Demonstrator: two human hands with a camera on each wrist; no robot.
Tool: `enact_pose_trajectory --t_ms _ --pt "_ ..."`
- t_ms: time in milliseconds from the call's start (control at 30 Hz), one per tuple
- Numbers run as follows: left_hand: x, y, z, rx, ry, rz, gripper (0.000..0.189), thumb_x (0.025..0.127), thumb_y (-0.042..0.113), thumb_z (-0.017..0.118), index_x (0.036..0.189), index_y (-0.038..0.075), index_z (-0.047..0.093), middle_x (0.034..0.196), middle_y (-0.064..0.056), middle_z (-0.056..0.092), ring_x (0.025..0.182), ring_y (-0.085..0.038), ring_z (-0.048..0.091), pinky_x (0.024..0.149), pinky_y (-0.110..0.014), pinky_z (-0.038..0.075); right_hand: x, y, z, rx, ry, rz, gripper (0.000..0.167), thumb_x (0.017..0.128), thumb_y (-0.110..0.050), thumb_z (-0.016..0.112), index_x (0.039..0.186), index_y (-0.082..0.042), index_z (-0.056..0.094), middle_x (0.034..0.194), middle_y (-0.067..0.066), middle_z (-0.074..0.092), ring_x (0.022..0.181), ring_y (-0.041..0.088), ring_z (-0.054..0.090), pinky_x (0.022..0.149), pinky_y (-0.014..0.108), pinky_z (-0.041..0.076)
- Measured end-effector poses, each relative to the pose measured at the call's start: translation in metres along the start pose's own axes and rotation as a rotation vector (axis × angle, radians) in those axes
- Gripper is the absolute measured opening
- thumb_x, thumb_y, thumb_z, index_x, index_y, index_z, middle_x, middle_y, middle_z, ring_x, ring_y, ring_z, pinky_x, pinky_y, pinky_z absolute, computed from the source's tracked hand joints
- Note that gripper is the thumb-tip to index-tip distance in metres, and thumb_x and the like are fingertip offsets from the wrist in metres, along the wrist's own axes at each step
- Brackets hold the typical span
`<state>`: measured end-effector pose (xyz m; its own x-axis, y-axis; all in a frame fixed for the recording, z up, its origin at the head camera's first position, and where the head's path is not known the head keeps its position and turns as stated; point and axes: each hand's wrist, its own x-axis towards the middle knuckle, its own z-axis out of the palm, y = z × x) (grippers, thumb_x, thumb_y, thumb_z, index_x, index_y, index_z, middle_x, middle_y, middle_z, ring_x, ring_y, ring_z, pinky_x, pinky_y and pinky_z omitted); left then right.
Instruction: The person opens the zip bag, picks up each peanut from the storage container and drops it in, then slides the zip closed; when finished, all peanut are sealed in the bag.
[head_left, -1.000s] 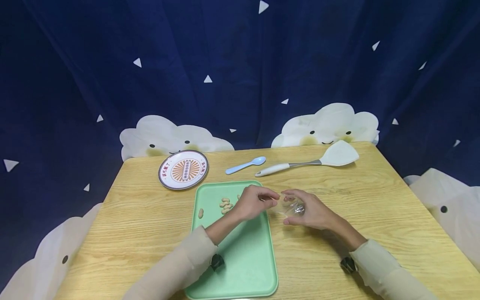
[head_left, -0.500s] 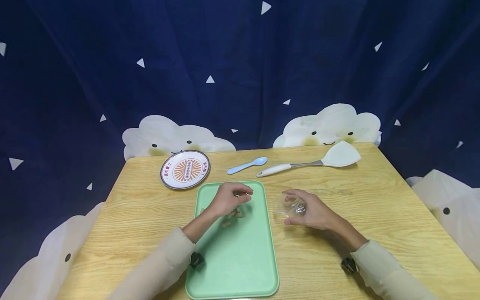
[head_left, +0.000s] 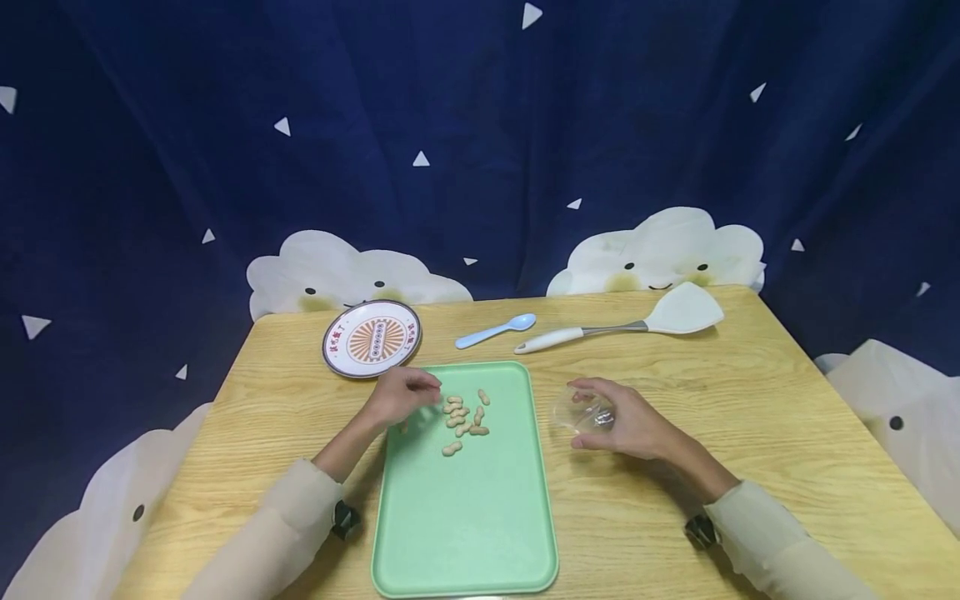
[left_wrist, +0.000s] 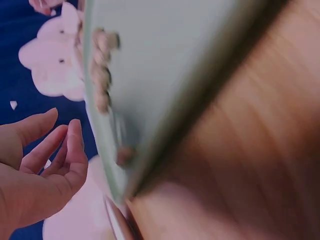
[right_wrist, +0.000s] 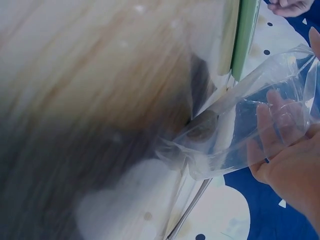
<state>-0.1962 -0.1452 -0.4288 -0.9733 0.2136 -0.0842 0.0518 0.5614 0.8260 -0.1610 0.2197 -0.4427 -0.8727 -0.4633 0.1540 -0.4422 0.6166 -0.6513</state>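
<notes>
Wooden table [head_left: 637,533]: right hand [head_left: 627,423] holds plastic [right_wrist: 235,120] (probably a bag), left hand [head_left: 397,397] curves its fingers loosely.

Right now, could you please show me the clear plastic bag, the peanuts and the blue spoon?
Clear plastic bag [right_wrist: 240,127]: right wrist view, on its see-through side.
Peanuts [head_left: 455,422]: head view, on one shell in the cluster.
Blue spoon [head_left: 491,332]: head view, on its handle.

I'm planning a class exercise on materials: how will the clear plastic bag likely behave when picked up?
The clear plastic bag is probably floppy, being visibly creased. It seems light for its size, since the right hand shows through its thin-looking plastic. It may buckle if pushed, having no visible frame.
</notes>
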Motion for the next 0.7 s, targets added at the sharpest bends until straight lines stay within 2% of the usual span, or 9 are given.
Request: enact_pose_trajectory --t_ms 133,333,533,700 --pt "-0.003 -0.013 -0.01 0.052 0.009 -0.052 0.019 0.082 0.008 0.071 0.098 -0.002 0.071 0.087 -0.011 0.07 0.075 -0.014 0.063 0.066 -0.024 0.051 0.001 -0.001 0.0 0.002 -0.005 0.003 0.081 0.068 -0.046 0.082 0.134 -0.012 0.051 0.114 0.001 0.066 0.112 0.027 0.059 0.097 0.053 0.042" --pt "-0.009 -0.02 -0.019 0.139 0.03 -0.099 0.011 0.081 0.006 0.071 0.09 0.001 0.072 0.08 -0.008 0.067 0.072 -0.014 0.058 0.061 -0.023 0.046 0.001 -0.002 0.0 0.005 -0.009 0.01 0.081 0.068 -0.046 0.082 0.134 -0.013 0.05 0.114 0.001 0.066 0.112 0.027 0.058 0.098 0.053 0.042" --pt "-0.015 -0.018 -0.017 0.197 0.071 -0.099 0.003 0.074 -0.001 0.072 0.077 -0.001 0.07 0.068 -0.007 0.066 0.061 -0.013 0.055 0.053 -0.023 0.043 0.0 -0.001 0.0 0.0 -0.007 -0.006 0.08 0.067 -0.046 0.082 0.133 -0.013 0.051 0.114 0.001 0.066 0.111 0.027 0.059 0.096 0.052 0.043" --pt "-0.015 -0.016 -0.01 0.252 0.093 -0.1 0.009 0.064 -0.004 0.075 0.068 0.0 0.069 0.064 -0.006 0.064 0.057 -0.014 0.055 0.05 -0.023 0.044 -0.001 -0.002 0.0 -0.001 -0.008 -0.008 0.079 0.068 -0.045 0.082 0.133 -0.013 0.051 0.114 0.002 0.067 0.111 0.026 0.059 0.096 0.052 0.043"
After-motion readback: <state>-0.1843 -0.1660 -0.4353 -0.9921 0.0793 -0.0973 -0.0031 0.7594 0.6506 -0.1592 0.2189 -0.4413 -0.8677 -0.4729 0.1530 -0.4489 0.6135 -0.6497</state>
